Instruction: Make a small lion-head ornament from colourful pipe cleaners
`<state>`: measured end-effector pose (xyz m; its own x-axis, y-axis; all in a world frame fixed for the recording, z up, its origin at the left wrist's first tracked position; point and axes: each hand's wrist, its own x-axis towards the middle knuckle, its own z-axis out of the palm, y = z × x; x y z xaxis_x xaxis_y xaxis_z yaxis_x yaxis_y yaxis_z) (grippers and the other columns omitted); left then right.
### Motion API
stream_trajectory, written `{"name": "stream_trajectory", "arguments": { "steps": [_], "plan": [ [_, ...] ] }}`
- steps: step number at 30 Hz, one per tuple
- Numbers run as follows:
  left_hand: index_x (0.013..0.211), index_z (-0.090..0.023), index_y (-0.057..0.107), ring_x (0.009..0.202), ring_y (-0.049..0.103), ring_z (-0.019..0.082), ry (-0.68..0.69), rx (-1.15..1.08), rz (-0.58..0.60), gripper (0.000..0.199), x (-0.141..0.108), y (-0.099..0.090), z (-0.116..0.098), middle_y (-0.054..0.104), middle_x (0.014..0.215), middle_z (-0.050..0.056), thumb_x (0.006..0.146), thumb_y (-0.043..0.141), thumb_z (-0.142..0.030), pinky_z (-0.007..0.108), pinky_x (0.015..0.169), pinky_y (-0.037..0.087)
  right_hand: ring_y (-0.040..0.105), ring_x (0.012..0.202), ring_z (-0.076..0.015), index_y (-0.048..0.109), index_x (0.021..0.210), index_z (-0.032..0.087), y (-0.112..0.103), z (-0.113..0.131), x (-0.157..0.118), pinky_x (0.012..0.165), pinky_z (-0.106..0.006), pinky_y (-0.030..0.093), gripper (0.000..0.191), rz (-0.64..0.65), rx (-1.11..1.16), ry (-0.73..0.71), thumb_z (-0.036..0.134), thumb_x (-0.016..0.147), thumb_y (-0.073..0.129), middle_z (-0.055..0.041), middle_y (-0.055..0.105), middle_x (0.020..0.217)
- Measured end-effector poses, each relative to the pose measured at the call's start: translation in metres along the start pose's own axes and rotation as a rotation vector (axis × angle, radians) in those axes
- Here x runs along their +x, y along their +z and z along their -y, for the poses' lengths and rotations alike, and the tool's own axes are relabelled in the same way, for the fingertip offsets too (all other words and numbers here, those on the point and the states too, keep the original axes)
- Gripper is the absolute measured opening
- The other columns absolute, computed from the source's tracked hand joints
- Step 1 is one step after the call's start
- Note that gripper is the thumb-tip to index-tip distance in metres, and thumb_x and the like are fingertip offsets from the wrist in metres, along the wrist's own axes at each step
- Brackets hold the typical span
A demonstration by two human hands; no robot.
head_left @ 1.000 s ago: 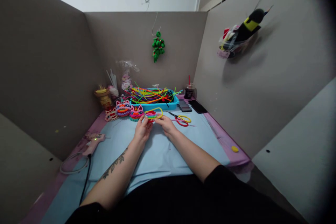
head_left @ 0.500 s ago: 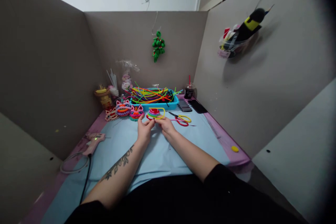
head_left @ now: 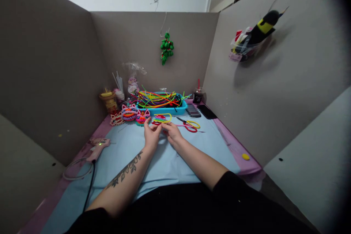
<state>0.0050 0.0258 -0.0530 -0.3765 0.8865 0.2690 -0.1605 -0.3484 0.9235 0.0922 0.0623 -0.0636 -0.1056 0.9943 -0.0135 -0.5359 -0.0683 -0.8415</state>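
Note:
Between my hands is a small rainbow-striped pipe-cleaner piece [head_left: 159, 118], red, green and blue, with a yellow loop standing out on its right side. My left hand [head_left: 151, 136] pinches it from the left, thumb and fingers meeting at its near edge. On the other side my right hand [head_left: 172, 134] has its fingertips closed on the same piece. Its lower part is hidden behind my fingers. A pink pipe cleaner [head_left: 181, 125] stretches rightward from my right hand towards scissors [head_left: 191, 125] with red and yellow handles.
Behind my hands stands a blue tray [head_left: 164, 111] full of colourful pipe cleaners. Fuzzy animal-face pieces [head_left: 129, 112] sit to the left, near a brown cup [head_left: 108, 101]. A pink glue gun [head_left: 99, 148] lies front left with its cable. Phones [head_left: 207, 112] and a drink cup [head_left: 197, 96] stand back right.
The rainbow piece has tilted in my fingers, so it looks flatter. My hands have barely moved, and the view has shifted slightly.

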Motion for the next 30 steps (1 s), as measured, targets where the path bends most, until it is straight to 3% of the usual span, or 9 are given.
{"name": "stream_trajectory", "arguments": {
  "steps": [3,6,9,12,16,18,21,30],
  "plan": [
    [0.127,-0.019,0.035,0.06,0.062,0.014,-0.026,-0.01,-0.025,0.076,0.001,0.0,0.0,0.065,0.065,-0.002,0.063,0.074,-0.029,0.025,0.065,0.046,0.057,0.094,-0.0225,0.064,0.063,0.021,-0.002,-0.001,0.0,0.08,-0.032,0.042,0.022,-0.024,-0.121,-0.087,0.038,0.054,0.075,-0.0032,0.065,0.08],
    [0.127,-0.018,0.033,0.06,0.062,0.013,-0.078,-0.055,-0.054,0.078,0.003,-0.001,0.0,0.065,0.066,-0.001,0.062,0.075,-0.029,0.026,0.064,0.047,0.044,0.119,-0.0251,0.069,0.065,0.022,-0.003,0.003,-0.004,0.096,-0.035,0.034,0.02,0.001,-0.371,-0.256,0.041,0.064,0.069,-0.0074,0.064,0.101],
    [0.124,-0.018,0.033,0.058,0.061,0.013,-0.186,-0.112,-0.089,0.079,0.005,-0.002,-0.001,0.064,0.066,-0.001,0.059,0.076,-0.025,0.027,0.064,0.048,0.037,0.124,-0.0248,0.072,0.07,0.022,-0.005,0.009,-0.01,0.103,-0.034,0.027,0.018,0.033,-0.566,-0.39,0.039,0.069,0.067,-0.0073,0.05,0.129],
    [0.121,-0.018,0.034,0.06,0.062,0.013,-0.256,-0.155,-0.1,0.078,0.007,-0.003,-0.001,0.062,0.068,-0.002,0.056,0.077,-0.021,0.028,0.065,0.049,0.038,0.123,-0.0248,0.072,0.072,0.022,-0.005,0.01,-0.011,0.103,-0.035,0.028,0.016,0.035,-0.626,-0.428,0.037,0.068,0.068,-0.0045,0.039,0.139],
    [0.122,-0.02,0.036,0.059,0.061,0.013,-0.135,-0.091,-0.035,0.075,0.007,-0.004,-0.003,0.06,0.065,-0.005,0.058,0.074,-0.022,0.027,0.066,0.048,0.046,0.116,-0.024,0.07,0.068,0.02,-0.004,0.006,-0.005,0.092,-0.033,0.038,0.016,-0.021,-0.443,-0.319,0.034,0.059,0.073,-0.0076,0.052,0.125],
    [0.124,-0.021,0.038,0.062,0.062,0.014,-0.04,-0.038,0.004,0.074,0.006,-0.004,-0.004,0.061,0.066,-0.004,0.059,0.073,-0.021,0.027,0.068,0.048,0.055,0.101,-0.0221,0.068,0.068,0.019,-0.004,0.003,-0.002,0.083,-0.032,0.043,0.021,-0.008,-0.256,-0.164,0.032,0.054,0.075,-0.0072,0.063,0.104],
    [0.124,-0.021,0.042,0.068,0.063,0.016,0.043,0.02,0.043,0.07,0.003,-0.003,-0.006,0.064,0.071,-0.001,0.06,0.071,-0.017,0.028,0.072,0.047,0.06,0.077,-0.0172,0.065,0.069,0.018,-0.002,0.002,-0.001,0.072,-0.03,0.044,0.026,0.057,-0.023,0.056,0.028,0.049,0.078,-0.0021,0.066,0.076],
    [0.119,-0.023,0.051,0.072,0.063,0.018,0.113,0.196,0.103,0.062,-0.001,-0.006,-0.012,0.066,0.077,0.002,0.06,0.068,-0.013,0.028,0.073,0.047,0.062,0.078,-0.0196,0.064,0.067,0.018,0.001,0.007,-0.007,0.071,-0.031,0.047,0.023,0.131,0.189,0.151,0.015,0.048,0.076,-0.0015,0.069,0.072]
  ]
}}
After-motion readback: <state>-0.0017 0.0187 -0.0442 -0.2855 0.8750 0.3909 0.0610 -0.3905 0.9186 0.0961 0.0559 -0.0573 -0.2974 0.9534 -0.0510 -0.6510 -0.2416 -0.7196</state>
